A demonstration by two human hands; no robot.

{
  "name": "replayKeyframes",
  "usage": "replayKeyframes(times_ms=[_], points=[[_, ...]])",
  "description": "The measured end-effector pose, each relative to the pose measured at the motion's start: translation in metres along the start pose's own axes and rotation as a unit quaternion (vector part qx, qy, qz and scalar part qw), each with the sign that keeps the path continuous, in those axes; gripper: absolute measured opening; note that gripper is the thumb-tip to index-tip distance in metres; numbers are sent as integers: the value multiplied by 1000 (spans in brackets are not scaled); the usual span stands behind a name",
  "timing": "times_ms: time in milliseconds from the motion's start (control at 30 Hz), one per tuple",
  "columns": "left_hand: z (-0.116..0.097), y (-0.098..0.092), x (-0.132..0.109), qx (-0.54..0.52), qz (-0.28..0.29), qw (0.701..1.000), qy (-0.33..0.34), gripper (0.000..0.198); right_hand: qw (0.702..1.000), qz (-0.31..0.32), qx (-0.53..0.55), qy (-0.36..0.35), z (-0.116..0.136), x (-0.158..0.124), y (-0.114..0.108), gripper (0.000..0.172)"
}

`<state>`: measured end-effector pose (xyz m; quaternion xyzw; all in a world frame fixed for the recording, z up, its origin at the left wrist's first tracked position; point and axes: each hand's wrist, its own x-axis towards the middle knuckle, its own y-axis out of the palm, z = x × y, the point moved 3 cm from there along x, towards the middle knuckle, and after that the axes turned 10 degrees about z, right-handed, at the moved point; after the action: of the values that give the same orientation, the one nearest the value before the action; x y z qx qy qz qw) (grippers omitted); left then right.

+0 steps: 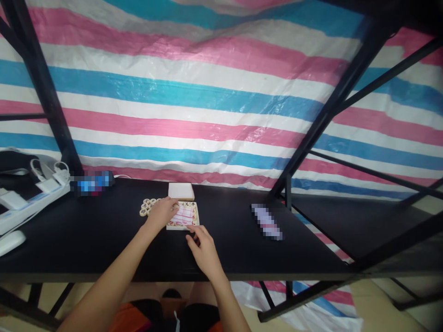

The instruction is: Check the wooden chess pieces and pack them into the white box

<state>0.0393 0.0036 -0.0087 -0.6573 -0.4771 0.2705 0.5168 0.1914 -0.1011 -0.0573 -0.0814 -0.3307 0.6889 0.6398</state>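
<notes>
A small white box (183,228) lies on the black desk, with a folded red-lined paper sheet (185,214) inside. Round xiangqi pieces (193,204) with printed characters line its edges. My left hand (163,212) reaches over the box's left side, fingers bent together at its upper left corner; what they pinch, if anything, is hidden. My right hand (204,246) rests by the front right corner with thumb and fingers apart, fingertips at the box's front wall. More loose xiangqi pieces (144,207) lie in a cluster left of the box, partly covered by my left hand.
Behind the box lies a white lid (181,191). A phone (266,222) is on the right of the desk. At left are a lit device (92,183), a power strip (34,207) with plugs and a white mouse (12,241). Black metal posts (332,101) frame the desk.
</notes>
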Motion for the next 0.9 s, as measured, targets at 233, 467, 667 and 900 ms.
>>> replayKeyframes(times_ms=[233, 467, 667, 900], points=[[3, 16, 22, 40, 13, 999, -24, 14, 999, -15, -27, 8, -2, 2, 1, 23], [3, 17, 17, 39, 16, 999, 12, 25, 999, -24, -28, 18, -5, 3, 2, 25], [13, -1, -9, 18, 11, 999, 35, 34, 999, -27, -13, 9, -4, 4, 0, 24], [26, 4, -67, 53, -8, 998, -15, 28, 1000, -10, 7, 6, 0, 3, -1, 20]])
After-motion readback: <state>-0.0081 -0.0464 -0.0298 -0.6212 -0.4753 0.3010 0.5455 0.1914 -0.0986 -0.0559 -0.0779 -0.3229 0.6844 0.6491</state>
